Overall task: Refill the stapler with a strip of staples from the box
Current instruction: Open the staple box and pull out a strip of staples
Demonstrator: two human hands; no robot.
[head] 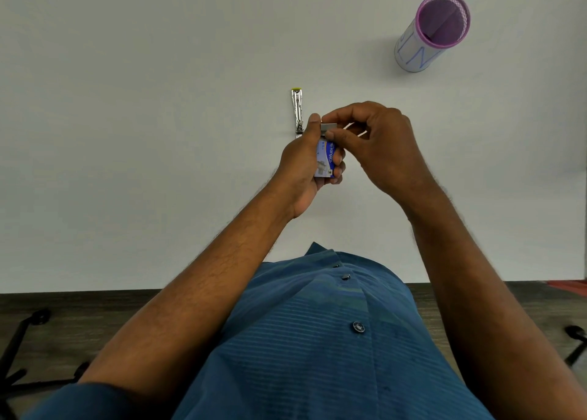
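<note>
Nearest the lens, a blue striped shirt (317,340) fills the lower frame, and both bare forearms reach forward from it over the white desk (127,133). Above the desk, the small blue staple box (325,160) is gripped in the left hand (301,168), its fingers wrapped closed around the box with the open end turned away from the body. At that open end, a short grey strip of staples (328,127) is pinched between thumb and forefinger of the right hand (374,146); the remaining fingers are curled loosely. Whether the strip is wholly free of the box cannot be told, since the two meet under the fingertips.

The stapler (297,113) lies on the desk just beyond the left hand, opened out flat with its metal channel exposed and a yellow tip at the far end. A purple-rimmed mesh pen holder (432,32) stands well apart at the far right.

The step in hand is judged to be the drawing of a strip from the box. Next, the strip would need to be pulled clear, the box set down, and the strip aligned lengthwise with the open channel, legs downward, before the stapler is closed.
</note>
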